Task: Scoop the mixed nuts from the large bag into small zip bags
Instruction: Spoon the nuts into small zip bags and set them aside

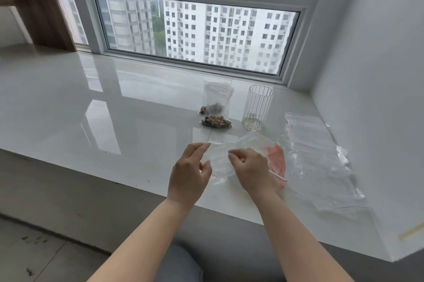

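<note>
wooden shelf unit at far left, on a glossy white sill below the window. centre foreground: left hand with thumb and forefinger pinching the near-left edge of an empty small zip bag that lies flat on the sill; other fingers loosely curled. right hand pinching the same bag near the middle of its mouth, fingertips drawn together; whether the seal is already parted cannot be told. behind the hands, two small bags: a lying filled bag of mixed nuts and an upright bag with nuts at its base. to their right, a ribbed clear cup, apparently near-empty. under the right hand's far side, a pink scoop-like piece with a thin white stick, identity uncertain. far right, crumpled clear plastic, probably the large bag; no nuts visible in it. judged step: opening the next bag. done well, each hand grips one lip only and pulls apart evenly, then props the mouth wide before scooping, keeping it away from the sill's front edge.
</note>
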